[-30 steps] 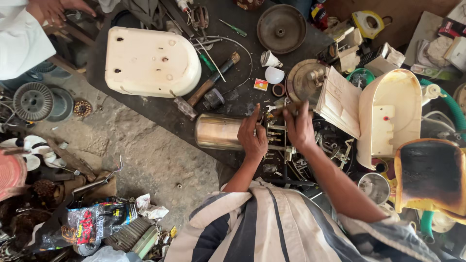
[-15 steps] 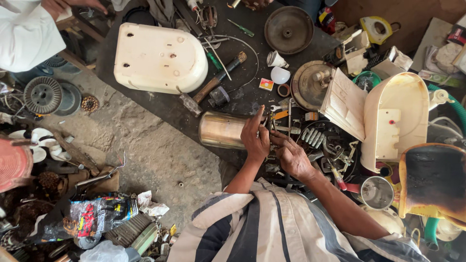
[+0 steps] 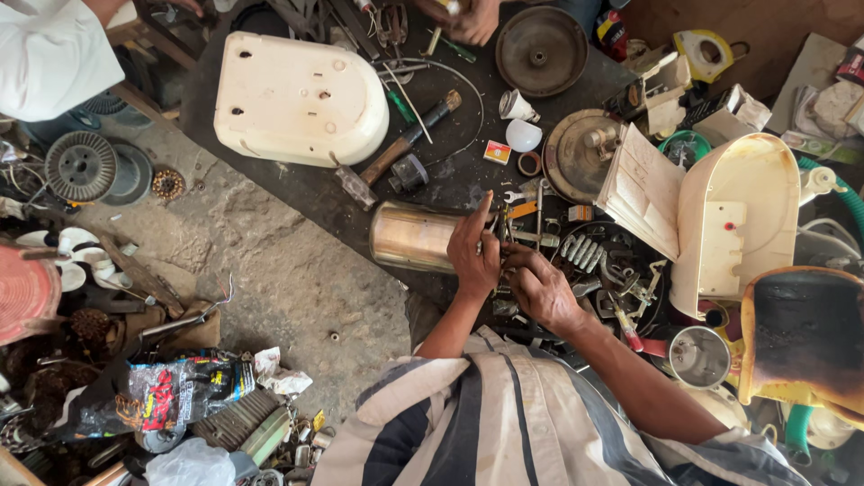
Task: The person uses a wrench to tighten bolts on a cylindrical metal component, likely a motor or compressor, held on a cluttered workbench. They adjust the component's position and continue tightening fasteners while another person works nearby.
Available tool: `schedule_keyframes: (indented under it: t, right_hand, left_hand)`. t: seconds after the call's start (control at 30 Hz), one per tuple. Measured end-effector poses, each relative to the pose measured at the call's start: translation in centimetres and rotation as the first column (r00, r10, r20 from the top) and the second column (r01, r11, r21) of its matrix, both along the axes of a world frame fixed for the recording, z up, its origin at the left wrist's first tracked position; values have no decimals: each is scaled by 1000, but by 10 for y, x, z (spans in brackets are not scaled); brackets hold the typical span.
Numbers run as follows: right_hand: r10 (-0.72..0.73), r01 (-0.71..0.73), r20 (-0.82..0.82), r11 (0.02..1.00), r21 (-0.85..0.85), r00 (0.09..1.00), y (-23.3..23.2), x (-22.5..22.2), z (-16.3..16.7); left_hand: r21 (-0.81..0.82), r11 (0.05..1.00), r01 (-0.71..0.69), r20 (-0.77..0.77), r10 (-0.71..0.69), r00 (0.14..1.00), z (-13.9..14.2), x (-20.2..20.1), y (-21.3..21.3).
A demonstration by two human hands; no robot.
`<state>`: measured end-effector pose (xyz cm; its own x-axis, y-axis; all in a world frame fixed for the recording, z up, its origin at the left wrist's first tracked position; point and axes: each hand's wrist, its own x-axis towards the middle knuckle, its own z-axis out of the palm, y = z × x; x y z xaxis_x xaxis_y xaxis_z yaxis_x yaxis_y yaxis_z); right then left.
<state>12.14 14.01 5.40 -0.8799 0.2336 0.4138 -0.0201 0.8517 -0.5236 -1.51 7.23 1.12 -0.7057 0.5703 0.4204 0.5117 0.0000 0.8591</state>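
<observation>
My left hand [image 3: 473, 250] is at the right end of a shiny metal cylinder [image 3: 412, 236] that lies on its side on the dark workbench [image 3: 297, 184]. Its fingers are curled around a small metal part [image 3: 500, 236], with the index finger pointing up. My right hand [image 3: 543, 290] is just to the right, touching the left hand, and its fingertips pinch the same small part. Most of the part is hidden by the fingers. A tray of springs and small metal pieces [image 3: 601, 263] sits beside my right hand.
A white plastic housing [image 3: 297, 97] lies at the bench's far left, with a hammer [image 3: 409, 139] and a round metal disc [image 3: 541, 52] nearby. A cream casing [image 3: 738, 216] stands at the right. Another person's hand [image 3: 468, 20] works at the top. Scrap covers the floor at the left.
Both hands have dropped from the middle of the bench toward my body. The right hand has pulled back and now meets the left at the cylinder's end.
</observation>
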Motion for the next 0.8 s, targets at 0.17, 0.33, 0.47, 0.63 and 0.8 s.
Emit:
schedule_keyframes:
  t: [0.17,0.33,0.47,0.63,0.8]
  right_hand:
    - [-155,163,62,975,-151,986,-5,2,-2]
    - [-199,200,18,975,-95,980,-10,-1,-6]
    - [-133,145,113,984,-103,985,2,1,6]
    - [-61,29,167,982,185,984,19,-7,28]
    - [-28,-45,291,969,241,956,33,-14,40]
  left_hand:
    - [-8,1000,1,21,-1,1000,-5,1,0]
    - [40,999,-12,5,12,1000,-6,1,1]
    - [-6,1000,-8,0,8,1000,-4,1,2]
    - [27,999,-33,33,32,999,-3,6,-1]
    - [-5,998,-63,90,63,994,-2,10,-2]
